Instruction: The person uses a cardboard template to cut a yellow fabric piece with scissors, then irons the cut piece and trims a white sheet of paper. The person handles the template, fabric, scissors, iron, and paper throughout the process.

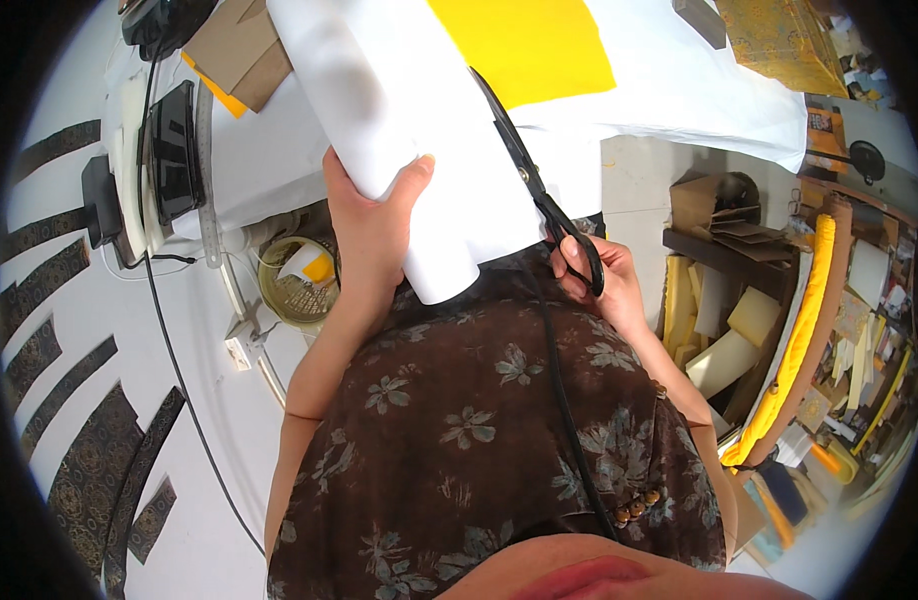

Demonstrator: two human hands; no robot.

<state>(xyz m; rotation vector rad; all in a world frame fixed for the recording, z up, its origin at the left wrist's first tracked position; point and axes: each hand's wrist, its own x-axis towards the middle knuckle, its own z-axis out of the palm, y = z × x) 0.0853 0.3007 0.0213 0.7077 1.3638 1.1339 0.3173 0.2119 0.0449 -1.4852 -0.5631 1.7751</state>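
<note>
A long roll of white paper [444,240] slants from the far edge of the table toward my body. My left hand [374,220] is wrapped around its left side, thumb on top. Part of the sheet runs unrolled to the right. Black scissors [526,172] lie over this white sheet, tips pointing away from me. My right hand [599,275] holds them by the handles, with the fingers in the loops. One blade shows clearly; whether the other is beneath the paper I cannot tell. Beyond the tips lies a yellow sheet [539,50].
Brown card pieces [241,55], a ruler [210,215] and a black case [175,150] are at the left. A basket [294,285] stands below the table. To the right are shelves of foam blocks and offcuts [724,330]. Dark patterned strips [94,480] hang at the far left.
</note>
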